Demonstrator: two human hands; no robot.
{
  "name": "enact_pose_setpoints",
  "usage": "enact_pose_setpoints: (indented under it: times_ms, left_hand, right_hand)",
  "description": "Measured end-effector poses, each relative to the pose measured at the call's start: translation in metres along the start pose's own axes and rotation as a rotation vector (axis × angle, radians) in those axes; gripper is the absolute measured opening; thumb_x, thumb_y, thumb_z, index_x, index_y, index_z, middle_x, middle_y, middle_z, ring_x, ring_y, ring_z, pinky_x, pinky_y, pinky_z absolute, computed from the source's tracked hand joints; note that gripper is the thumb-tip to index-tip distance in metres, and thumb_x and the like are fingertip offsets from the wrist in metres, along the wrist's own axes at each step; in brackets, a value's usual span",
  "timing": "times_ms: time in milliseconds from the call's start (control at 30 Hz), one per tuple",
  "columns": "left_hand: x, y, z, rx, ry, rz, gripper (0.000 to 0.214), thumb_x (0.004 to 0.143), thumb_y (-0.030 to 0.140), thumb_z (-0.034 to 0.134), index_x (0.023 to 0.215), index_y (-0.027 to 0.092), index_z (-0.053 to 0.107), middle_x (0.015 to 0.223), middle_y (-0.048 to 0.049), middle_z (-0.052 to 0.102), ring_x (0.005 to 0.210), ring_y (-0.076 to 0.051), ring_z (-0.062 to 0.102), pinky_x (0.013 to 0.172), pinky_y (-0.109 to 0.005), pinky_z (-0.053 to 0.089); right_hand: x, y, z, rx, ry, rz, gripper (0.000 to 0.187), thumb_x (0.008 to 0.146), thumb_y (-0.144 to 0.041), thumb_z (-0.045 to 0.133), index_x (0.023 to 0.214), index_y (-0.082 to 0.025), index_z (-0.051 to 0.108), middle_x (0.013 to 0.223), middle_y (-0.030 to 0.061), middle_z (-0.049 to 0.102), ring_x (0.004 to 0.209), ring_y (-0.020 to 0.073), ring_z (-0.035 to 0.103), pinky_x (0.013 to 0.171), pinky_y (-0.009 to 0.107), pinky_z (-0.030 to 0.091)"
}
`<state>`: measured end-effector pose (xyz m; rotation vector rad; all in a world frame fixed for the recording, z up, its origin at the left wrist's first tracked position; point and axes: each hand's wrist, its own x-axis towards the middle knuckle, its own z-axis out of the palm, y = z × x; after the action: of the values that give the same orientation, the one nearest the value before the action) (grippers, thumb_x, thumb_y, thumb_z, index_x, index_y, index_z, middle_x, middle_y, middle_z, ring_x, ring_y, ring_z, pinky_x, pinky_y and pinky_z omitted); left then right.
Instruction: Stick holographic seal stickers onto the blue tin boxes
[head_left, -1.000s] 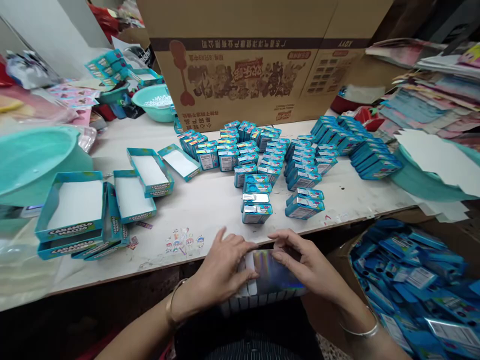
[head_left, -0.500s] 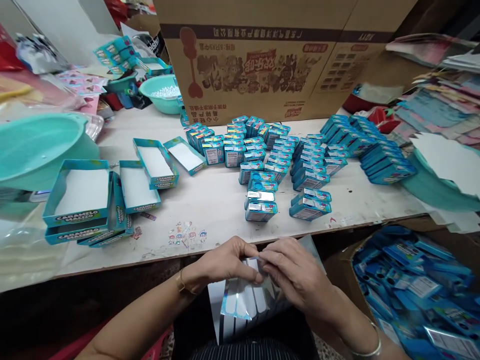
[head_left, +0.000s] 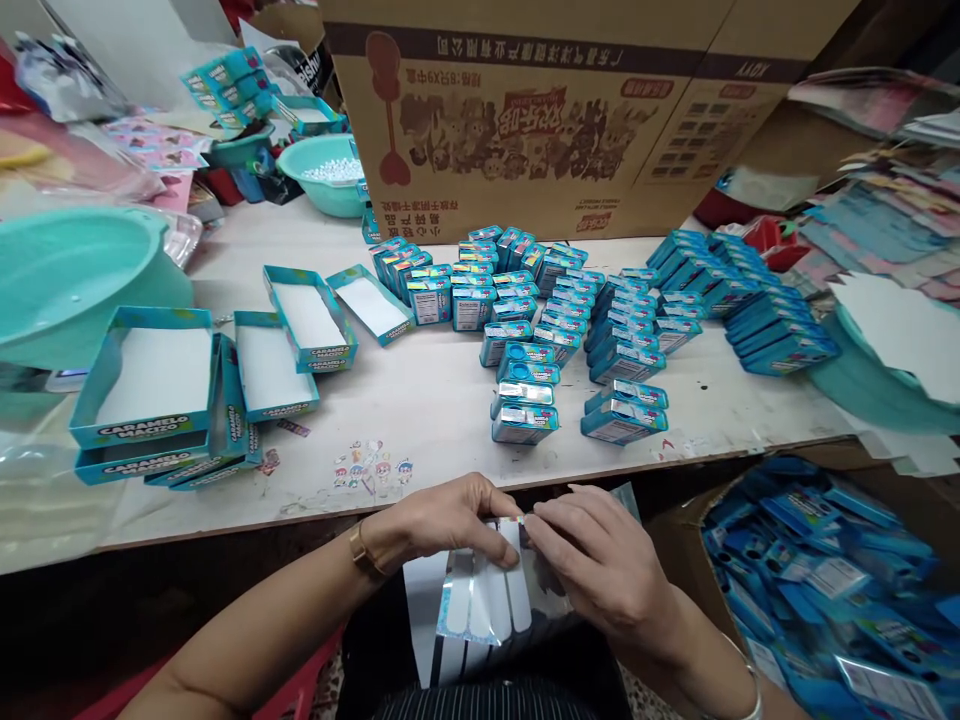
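Note:
Over my lap is a sheet of stickers (head_left: 480, 600) with pale rounded strips, dark lines between them and a shiny clear film. My left hand (head_left: 454, 525) grips its upper edge, thumb on top and the other fingers partly hidden behind. My right hand (head_left: 600, 555) is closed at the same edge, with bent fingertips pinching close to the left thumb. What lies between those fingertips is mostly covered. Just beyond my hands, on the white table (head_left: 442, 400), small blue boxes (head_left: 525, 423) stand upright in rows, some with their tops facing me.
Blue trays lined with white (head_left: 154, 375) are stacked at the left beside a large turquoise basin (head_left: 82, 265). A big brown carton (head_left: 525, 120) stands at the back. Below right, an open carton holds many blue boxes (head_left: 832, 580). A turquoise bowl (head_left: 322, 175) contains small white pieces.
My right hand has turned slightly, its fingers lying flatter over the sheet's edge. My left hand keeps its grip. The view has shifted a little.

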<state>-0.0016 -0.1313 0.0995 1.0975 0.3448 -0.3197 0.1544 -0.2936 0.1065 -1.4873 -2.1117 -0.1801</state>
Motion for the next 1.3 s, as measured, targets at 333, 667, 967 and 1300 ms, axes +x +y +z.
enact_pose_setpoints:
  times_ms: [333, 667, 967, 1300]
  left_hand:
    - [0.005, -0.001, -0.008, -0.059, 0.007, -0.01, 0.013, 0.062, 0.018, 0.075, 0.075, 0.016, 0.074, 0.064, 0.0052, 0.062, 0.055, -0.006, 0.047, 0.054, -0.019, 0.037]
    - [-0.003, -0.025, -0.049, 0.929, 0.606, 0.197, 0.055, 0.072, 0.007, 0.05, 0.125, 0.015, 0.062, 0.121, -0.013, 0.068, 0.11, -0.027, 0.064, 0.097, -0.044, 0.05]
    - [0.004, -0.029, -0.042, 1.136, 0.897, 0.447, 0.096, 0.084, 0.005, 0.039, 0.154, 0.015, -0.025, 0.095, -0.0094, 0.067, 0.076, -0.022, 0.062, 0.07, -0.037, 0.055]
    - [0.044, -0.009, -0.059, 1.024, 0.576, 0.374, 0.107, 0.075, 0.003, 0.043, 0.152, 0.018, -0.03, 0.096, -0.0071, 0.065, 0.082, -0.023, 0.062, 0.071, -0.037, 0.053]
  right_hand:
    - [0.009, -0.002, 0.01, -0.029, 0.013, 0.094, 0.025, 0.091, -0.008, 0.05, 0.108, -0.019, 0.065, 0.098, 0.0098, 0.073, 0.09, 0.0223, 0.066, 0.082, 0.04, 0.054]
    - [0.047, 0.01, -0.029, 0.325, 0.211, 0.633, 0.008, 0.091, -0.019, 0.06, 0.086, -0.025, 0.063, 0.077, 0.0005, 0.066, 0.07, 0.0171, 0.062, 0.062, 0.028, 0.052]
    - [0.106, 0.079, 0.043, 0.518, 0.479, 1.049, 0.019, 0.083, -0.038, 0.071, 0.081, -0.019, 0.067, 0.075, 0.0012, 0.067, 0.071, 0.017, 0.061, 0.069, 0.031, 0.05]
    - [0.097, 0.09, 0.059, 0.251, 0.437, 1.207, 0.023, 0.08, -0.044, 0.068, 0.075, -0.021, 0.068, 0.075, 0.0014, 0.066, 0.075, 0.0197, 0.058, 0.072, 0.033, 0.045]
